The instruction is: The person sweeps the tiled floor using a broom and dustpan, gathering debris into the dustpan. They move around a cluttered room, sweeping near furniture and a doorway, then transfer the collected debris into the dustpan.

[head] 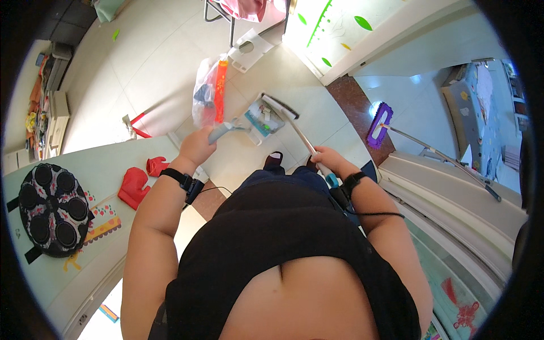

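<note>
My left hand (196, 146) grips the grey handle (219, 132) of a dustpan. Low over the tiled floor, the dustpan (256, 135) holds small scraps, some whitish and one green. In my right hand (333, 160) is the pole of a broom (302, 137), which slants away from me. The broom's head (281, 106) lies along the far right edge of the dustpan. Just beyond my left hand, a clear plastic bag (204, 95) with dark contents sits on the floor, and an orange-red strip (220, 89) runs down its right side.
A white plastic piece (250, 49) with a hole lies past the bag, by a metal-legged chair (232, 29). On the right, a purple flat mop (379, 125) leans in a doorway. The left door (140, 157) bears red mitten-like shapes (134, 187) and a round black padded item (54, 210).
</note>
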Tool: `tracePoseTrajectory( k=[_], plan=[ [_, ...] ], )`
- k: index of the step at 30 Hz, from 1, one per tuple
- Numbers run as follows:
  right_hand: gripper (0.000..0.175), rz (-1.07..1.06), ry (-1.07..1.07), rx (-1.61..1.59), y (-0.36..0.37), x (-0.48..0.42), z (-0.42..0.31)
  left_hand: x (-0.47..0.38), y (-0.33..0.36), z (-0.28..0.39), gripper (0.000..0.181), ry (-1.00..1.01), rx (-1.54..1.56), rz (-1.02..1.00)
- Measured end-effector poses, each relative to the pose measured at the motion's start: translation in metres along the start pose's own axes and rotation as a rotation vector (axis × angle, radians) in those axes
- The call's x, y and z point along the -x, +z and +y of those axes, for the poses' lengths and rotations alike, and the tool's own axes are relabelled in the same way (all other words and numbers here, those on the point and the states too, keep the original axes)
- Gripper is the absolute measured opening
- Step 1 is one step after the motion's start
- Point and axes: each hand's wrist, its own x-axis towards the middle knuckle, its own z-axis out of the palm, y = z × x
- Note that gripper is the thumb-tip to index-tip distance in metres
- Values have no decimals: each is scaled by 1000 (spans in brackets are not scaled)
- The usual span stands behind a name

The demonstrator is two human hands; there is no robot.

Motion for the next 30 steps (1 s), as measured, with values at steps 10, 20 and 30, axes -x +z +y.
tracePoseTrajectory(
  k=[10, 20, 30],
  plan=[
    [64, 108, 127, -419, -22, 134, 17, 5, -2, -1, 30, -28, 14, -46],
    [68, 390, 226, -616, -30, 144, 68, 26, -26, -10, 18, 95, -110, -154],
    [56, 106, 164, -505, 22, 86, 60, 26, -24, -33, 11, 149, -127, -130]
  ],
)
